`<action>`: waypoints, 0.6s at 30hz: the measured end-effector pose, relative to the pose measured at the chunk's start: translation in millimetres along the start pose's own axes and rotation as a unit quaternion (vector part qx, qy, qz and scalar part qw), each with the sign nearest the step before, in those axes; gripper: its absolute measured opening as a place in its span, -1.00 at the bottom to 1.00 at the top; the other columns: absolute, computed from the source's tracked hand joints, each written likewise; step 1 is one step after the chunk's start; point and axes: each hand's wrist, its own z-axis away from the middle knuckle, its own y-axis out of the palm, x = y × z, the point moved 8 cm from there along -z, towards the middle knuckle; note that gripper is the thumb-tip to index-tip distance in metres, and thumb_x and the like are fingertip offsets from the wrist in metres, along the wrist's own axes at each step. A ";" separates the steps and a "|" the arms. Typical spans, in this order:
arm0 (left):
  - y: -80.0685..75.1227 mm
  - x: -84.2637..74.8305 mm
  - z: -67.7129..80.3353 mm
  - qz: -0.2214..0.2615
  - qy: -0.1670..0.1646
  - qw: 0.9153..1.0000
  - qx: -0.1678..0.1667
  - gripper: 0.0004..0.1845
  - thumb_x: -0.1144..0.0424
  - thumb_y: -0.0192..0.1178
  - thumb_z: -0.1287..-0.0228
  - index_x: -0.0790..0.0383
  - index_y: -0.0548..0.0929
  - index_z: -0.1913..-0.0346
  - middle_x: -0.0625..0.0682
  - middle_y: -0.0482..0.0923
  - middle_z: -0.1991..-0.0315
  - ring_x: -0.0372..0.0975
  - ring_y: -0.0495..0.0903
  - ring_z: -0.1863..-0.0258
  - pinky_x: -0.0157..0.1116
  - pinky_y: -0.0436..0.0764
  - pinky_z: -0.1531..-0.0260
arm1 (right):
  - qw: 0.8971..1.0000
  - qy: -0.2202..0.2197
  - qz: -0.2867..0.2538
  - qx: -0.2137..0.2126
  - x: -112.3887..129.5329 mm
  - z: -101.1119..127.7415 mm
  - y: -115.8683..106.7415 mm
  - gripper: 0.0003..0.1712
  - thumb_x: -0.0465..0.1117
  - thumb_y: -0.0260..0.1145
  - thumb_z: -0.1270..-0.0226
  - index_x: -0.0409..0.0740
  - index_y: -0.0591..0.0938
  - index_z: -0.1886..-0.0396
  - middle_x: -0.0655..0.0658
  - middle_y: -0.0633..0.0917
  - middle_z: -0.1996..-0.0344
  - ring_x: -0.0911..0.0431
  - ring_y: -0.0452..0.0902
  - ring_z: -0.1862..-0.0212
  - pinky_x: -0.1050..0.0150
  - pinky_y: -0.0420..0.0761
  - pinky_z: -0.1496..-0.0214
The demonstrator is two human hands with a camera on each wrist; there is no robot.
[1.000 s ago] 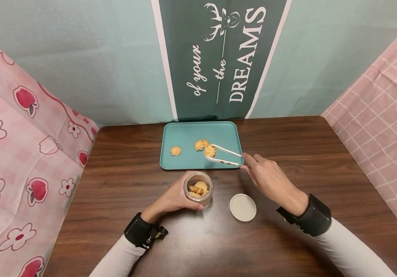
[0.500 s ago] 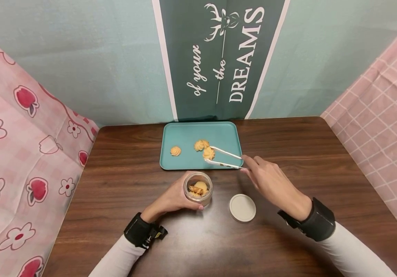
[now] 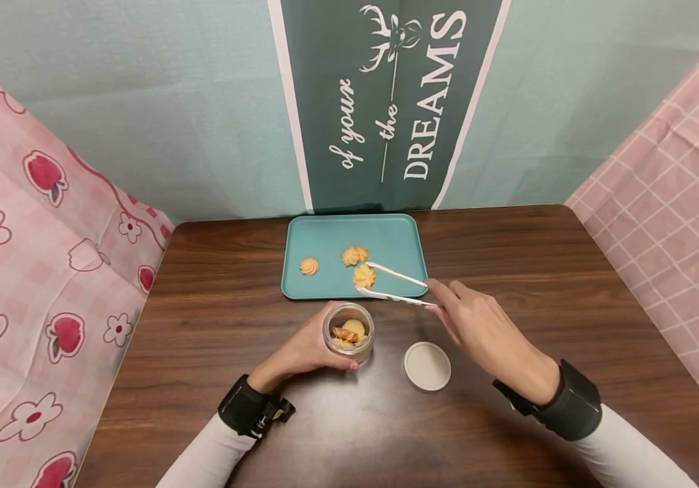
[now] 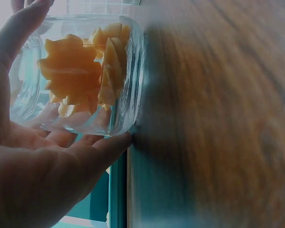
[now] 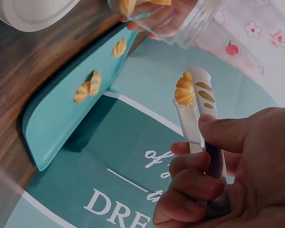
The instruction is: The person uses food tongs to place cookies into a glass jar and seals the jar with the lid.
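My left hand (image 3: 307, 349) holds a clear glass jar (image 3: 364, 352) around its side, and the jar stands upright with its mouth uncovered. Several piped butter cookies (image 4: 69, 71) lie inside it. In my right hand (image 3: 477, 325) is a pair of white-tipped tongs (image 3: 395, 297). One cookie (image 5: 184, 89) is clasped between the tong tips, raised over the tray's front edge in the right wrist view. On the teal tray (image 3: 386, 234), two cookies (image 3: 355, 255) touch each other near the middle, and a single cookie (image 3: 309, 266) lies to the left.
A round white lid (image 3: 427, 367) lies on the brown wooden table (image 3: 508, 251), between the jar and my right forearm. A green printed cloth (image 3: 227, 135) hangs behind the table. Pink cloths flank both sides.
The tongs have lifted a cookie away from the middle pair and carried it toward the jar, with the right hand shifting nearer to me. My left hand and the jar have stayed put.
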 end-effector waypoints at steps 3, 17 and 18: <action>0.3 -0.1 -0.5 -0.003 0.000 1.000 0.000 0.00 0.34 0.77 0.20 0.07 0.47 -0.39 0.05 0.56 -0.29 0.00 0.52 -0.31 0.07 0.38 -0.47 | 1.000 -0.005 -0.002 -0.006 1.6 2.2 -2.8 -0.65 -0.13 0.25 -0.66 -0.29 0.58 -0.20 0.00 0.44 0.48 0.23 0.24 0.55 0.37 0.31 0.55; -1.1 1.7 1.7 -0.018 -0.018 1.000 -0.002 0.05 0.25 0.77 0.16 0.14 0.41 -0.45 0.14 0.55 -0.31 -0.04 0.54 -0.28 0.06 0.42 -0.44 | 1.000 -0.020 -0.005 -0.021 19.2 9.7 -12.3 -0.38 0.14 -0.17 -0.76 -0.23 0.59 -0.23 0.06 0.39 0.50 0.27 0.19 0.56 0.38 0.32 0.55; -1.1 1.8 1.9 -0.017 -0.019 1.000 -0.002 0.05 0.24 0.77 0.15 0.15 0.40 -0.45 0.16 0.55 -0.30 -0.03 0.55 -0.27 0.07 0.43 -0.43 | 1.000 -0.021 -0.007 -0.019 20.4 10.3 -12.6 -0.38 0.14 -0.17 -0.76 -0.23 0.59 -0.24 0.06 0.40 0.49 0.27 0.20 0.56 0.38 0.32 0.55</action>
